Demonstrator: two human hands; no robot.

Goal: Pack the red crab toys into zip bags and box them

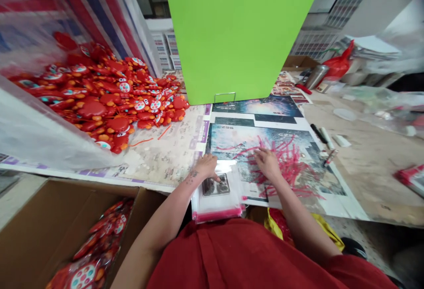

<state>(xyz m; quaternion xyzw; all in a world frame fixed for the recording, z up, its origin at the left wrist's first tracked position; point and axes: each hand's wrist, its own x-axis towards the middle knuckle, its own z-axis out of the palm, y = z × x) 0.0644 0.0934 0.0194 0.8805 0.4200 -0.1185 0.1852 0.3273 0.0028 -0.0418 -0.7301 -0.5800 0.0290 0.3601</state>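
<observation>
A stack of clear plastic bags (pixel 215 203) with pink edges lies at the table's front edge, a dark rectangular piece (pixel 216 185) on top of it. My left hand (pixel 207 168) rests on the stack's upper left, thumb spread onto the dark piece. Loose pink plastic strips (pixel 293 169) lie in a heap to the right of the bags. Over the heap's left side, my right hand (pixel 267 164) has its fingertips closed together at the end of one pink strip (pixel 243 152).
Red crab-shaped toys (pixel 119 99) are piled at the left beside a white bin wall (pixel 49 121). Bagged toys fill part of a cardboard box (pixel 29 231) below. A green board (pixel 241 32) stands ahead. Markers (pixel 326 138) and a metal cup (pixel 317 77) lie right.
</observation>
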